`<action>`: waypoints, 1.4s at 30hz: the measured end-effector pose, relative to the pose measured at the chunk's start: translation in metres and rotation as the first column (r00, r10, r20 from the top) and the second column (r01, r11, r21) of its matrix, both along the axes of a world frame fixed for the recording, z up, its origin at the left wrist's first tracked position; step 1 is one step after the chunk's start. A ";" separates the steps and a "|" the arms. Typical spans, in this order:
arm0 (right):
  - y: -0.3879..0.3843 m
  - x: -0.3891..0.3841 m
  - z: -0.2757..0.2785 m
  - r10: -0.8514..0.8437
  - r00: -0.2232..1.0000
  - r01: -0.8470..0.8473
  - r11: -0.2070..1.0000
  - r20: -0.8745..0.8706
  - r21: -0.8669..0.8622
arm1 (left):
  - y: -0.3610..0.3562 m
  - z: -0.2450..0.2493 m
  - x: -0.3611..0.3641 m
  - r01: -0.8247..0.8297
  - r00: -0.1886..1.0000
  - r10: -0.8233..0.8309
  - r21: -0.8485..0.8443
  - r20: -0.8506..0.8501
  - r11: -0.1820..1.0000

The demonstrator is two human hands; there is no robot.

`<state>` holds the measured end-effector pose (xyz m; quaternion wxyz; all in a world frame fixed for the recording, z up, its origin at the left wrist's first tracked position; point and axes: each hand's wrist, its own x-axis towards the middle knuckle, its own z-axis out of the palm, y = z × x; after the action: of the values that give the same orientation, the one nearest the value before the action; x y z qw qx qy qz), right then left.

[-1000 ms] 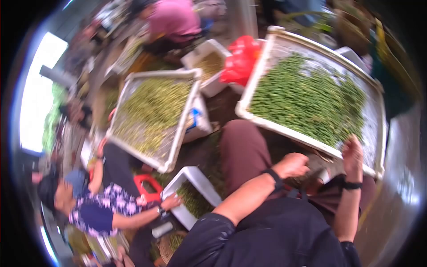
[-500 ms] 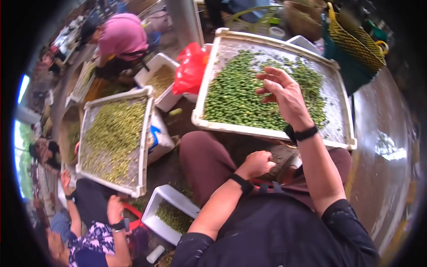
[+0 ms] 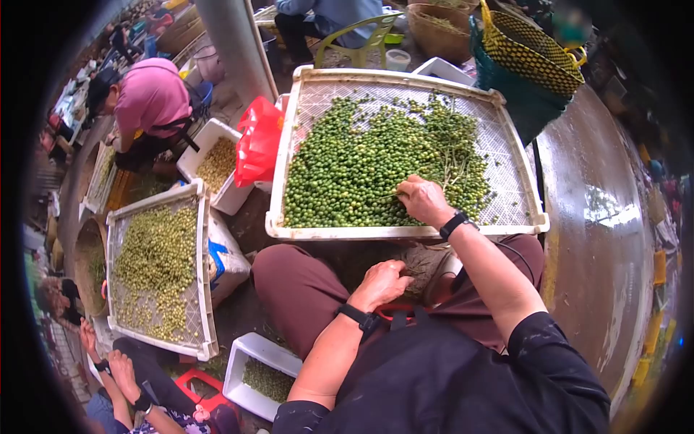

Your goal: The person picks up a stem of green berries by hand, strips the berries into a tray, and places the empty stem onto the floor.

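Observation:
A white-framed mesh tray (image 3: 506,137) holds a heap of small round green berries (image 3: 347,173) with thin stems (image 3: 455,163) among them. My right hand (image 3: 425,201) reaches down to the berries near the tray's front edge. Its thumb and fingers are pinched together there; what they hold, if anything, is too small to make out. My left hand (image 3: 383,283) hovers over my lap, below the tray. Its fingers are loosely curved and a little apart, with nothing visible in them.
Left of me stands a second mesh tray (image 3: 206,282) of paler berries. White foam boxes (image 3: 238,369) and a red plastic bag (image 3: 256,141) are nearby. A yellow-black woven bag (image 3: 535,65) stands behind right. One person in pink (image 3: 152,98) bends; another person's hands (image 3: 123,372) show lower left.
My right hand has come down from above the tray to the berries, its fingers closing. My left hand has loosened from a fist. The view has shifted slightly.

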<state>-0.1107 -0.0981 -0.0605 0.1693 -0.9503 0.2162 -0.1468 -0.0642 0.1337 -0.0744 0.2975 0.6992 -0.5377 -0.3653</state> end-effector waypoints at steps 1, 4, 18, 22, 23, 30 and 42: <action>0.001 -0.001 0.001 -0.008 0.999 0.008 1.000 0.046 -0.001 | -0.002 0.002 0.001 -0.002 1.000 0.002 0.002 0.012 1.000; -0.007 -0.012 0.008 -0.090 0.974 0.057 0.986 0.206 0.159 | -0.004 0.006 0.000 -0.005 1.000 0.005 0.040 -0.006 0.999; -0.003 -0.073 0.112 -0.529 0.773 -0.262 0.236 0.350 0.936 | -0.005 0.052 0.024 -0.567 0.647 0.350 -0.120 -0.678 0.815; 0.014 -0.076 0.114 -0.529 0.766 -0.339 0.152 0.366 0.929 | -0.008 0.088 0.030 -0.623 0.674 0.389 -0.202 -0.628 0.756; 0.018 -0.075 0.116 -0.530 0.768 -0.338 0.140 0.359 0.931 | -0.011 0.093 0.030 -0.615 0.706 0.405 -0.220 -0.581 0.757; 0.034 -0.069 0.119 -0.503 0.771 -0.347 0.184 0.391 0.920 | -0.028 0.069 0.026 -0.640 0.685 0.440 -0.191 -0.581 0.744; 0.016 -0.063 0.058 -0.278 0.942 0.102 0.774 0.190 0.625 | -0.018 0.075 0.008 -0.435 0.831 0.350 -0.113 -0.432 0.893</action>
<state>-0.1736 -0.0819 -0.0025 0.4771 -0.7889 0.3221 -0.2150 -0.0565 0.1161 0.0003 0.5410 0.6705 -0.3442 -0.3732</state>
